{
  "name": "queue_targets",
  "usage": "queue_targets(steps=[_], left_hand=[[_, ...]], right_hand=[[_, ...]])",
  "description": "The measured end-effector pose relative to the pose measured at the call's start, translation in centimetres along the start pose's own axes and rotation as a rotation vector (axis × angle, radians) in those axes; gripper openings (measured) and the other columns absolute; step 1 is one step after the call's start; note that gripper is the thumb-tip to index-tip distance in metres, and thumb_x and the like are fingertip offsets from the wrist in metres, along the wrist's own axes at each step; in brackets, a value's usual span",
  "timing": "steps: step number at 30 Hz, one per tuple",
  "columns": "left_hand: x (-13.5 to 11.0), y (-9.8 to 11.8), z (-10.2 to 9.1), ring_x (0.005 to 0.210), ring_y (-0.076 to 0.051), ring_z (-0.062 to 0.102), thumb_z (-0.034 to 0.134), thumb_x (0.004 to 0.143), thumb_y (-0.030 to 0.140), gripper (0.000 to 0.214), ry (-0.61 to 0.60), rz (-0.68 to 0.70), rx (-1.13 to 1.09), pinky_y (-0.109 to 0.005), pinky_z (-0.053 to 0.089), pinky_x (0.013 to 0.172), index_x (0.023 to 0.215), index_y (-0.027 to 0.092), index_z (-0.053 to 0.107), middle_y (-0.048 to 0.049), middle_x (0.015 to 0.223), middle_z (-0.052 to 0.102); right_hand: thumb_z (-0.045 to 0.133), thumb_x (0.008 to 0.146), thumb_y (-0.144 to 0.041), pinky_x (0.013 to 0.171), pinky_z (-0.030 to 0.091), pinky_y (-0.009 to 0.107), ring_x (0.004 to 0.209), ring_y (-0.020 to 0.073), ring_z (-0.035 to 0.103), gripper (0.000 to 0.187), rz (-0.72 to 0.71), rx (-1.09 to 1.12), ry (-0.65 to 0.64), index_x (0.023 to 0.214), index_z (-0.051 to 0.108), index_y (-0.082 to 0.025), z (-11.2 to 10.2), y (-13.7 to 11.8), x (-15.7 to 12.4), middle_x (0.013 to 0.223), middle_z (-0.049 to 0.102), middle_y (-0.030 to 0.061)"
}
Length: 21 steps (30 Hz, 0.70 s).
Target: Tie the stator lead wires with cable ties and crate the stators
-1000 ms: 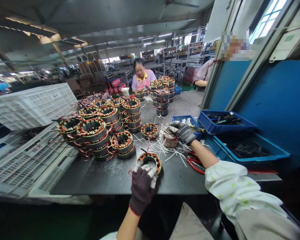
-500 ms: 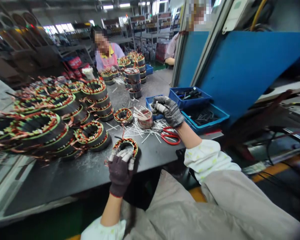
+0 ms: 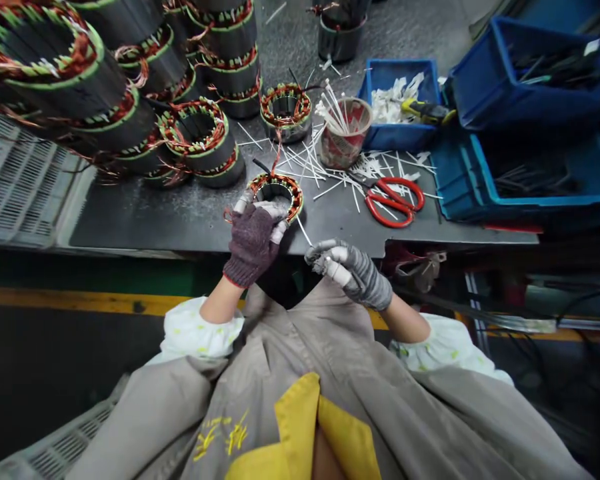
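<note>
Withdrawn from the cup [image 3: 343, 133] of white cable ties, the right hand [image 3: 347, 273] sits by the bench [image 3: 145, 227] edge, fingers [image 3: 330, 253] pinched on a thin white tie [image 3: 303, 233]. The left hand [image 3: 253, 243] clasps a copper-wound stator [image 3: 280, 190] on the bench with curled fingers [image 3: 265, 210]; stacked stators [image 3: 225, 73] stand beyond.

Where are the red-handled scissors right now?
In the head view, the red-handled scissors lie on the bench among white cable ties, beyond the right hand, below the cup.

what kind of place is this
Most likely an electric motor factory, at a stator winding or lacing bench. The bench holds stacks of copper-wound stators, loose white plastic ties, and red-handled scissors for trimming.
</note>
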<state>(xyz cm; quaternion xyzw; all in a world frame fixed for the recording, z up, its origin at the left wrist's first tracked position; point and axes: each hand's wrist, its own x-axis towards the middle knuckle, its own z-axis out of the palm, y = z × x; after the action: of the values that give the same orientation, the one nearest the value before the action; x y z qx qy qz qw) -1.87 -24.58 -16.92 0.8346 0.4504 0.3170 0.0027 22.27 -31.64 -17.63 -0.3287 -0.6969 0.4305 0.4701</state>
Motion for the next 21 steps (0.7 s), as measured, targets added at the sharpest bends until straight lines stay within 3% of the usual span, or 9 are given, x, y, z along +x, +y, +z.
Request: queue_targets(steps=[5, 15, 18, 21], left_hand=[[0.1, 0.8, -0.5, 0.122, -0.026, 0.071, 0.05, 0.105, 0.035, 0.025, -0.002, -0.007, 0.051, -0.054, 0.037, 0.128, 0.111, 0.022, 0.07, -0.0075, 0.114, 0.079], [0.3, 1.2, -0.6, 0.122, -0.025, 0.073, 0.053, 0.104, 0.033, 0.022, 0.019, -0.045, -0.003, -0.054, 0.034, 0.13, 0.109, 0.022, 0.071, -0.0068, 0.112, 0.081], [0.5, 1.3, -0.6, 0.122, -0.025, 0.073, 0.052, 0.103, 0.032, 0.022, 0.013, -0.05, -0.008, -0.053, 0.035, 0.13, 0.107, 0.023, 0.072, -0.0071, 0.11, 0.081], [0.4, 1.6, -0.4, 0.122, -0.026, 0.073, 0.053, 0.104, 0.033, 0.022, 0.045, -0.086, -0.007, -0.055, 0.034, 0.131, 0.108, 0.023, 0.072, -0.0068, 0.112, 0.081]], right_hand=[[0.055, 0.108, -0.036, 0.087, 0.062, 0.029, 0.091, 0.0164, 0.075, 0.027, 0.012, 0.02, -0.086, 0.096, 0.074, -0.023, -0.6, 0.6, 1.9, 0.101, 0.079, 0.0046], [0.053, 0.107, -0.03, 0.086, 0.061, 0.029, 0.087, 0.0163, 0.074, 0.026, 0.049, -0.148, -0.115, 0.093, 0.074, -0.024, -1.5, 0.1, 1.5, 0.095, 0.078, 0.0031], [0.051, 0.108, -0.031, 0.087, 0.062, 0.029, 0.09, 0.0165, 0.075, 0.027, 0.047, -0.102, -0.109, 0.095, 0.074, -0.024, -1.5, -0.1, 2.0, 0.098, 0.079, 0.0034], [0.054, 0.108, -0.046, 0.095, 0.062, 0.034, 0.102, 0.0195, 0.076, 0.032, 0.049, -0.025, -0.051, 0.095, 0.075, -0.025, -0.8, 0.2, 3.5, 0.11, 0.079, 0.006]])
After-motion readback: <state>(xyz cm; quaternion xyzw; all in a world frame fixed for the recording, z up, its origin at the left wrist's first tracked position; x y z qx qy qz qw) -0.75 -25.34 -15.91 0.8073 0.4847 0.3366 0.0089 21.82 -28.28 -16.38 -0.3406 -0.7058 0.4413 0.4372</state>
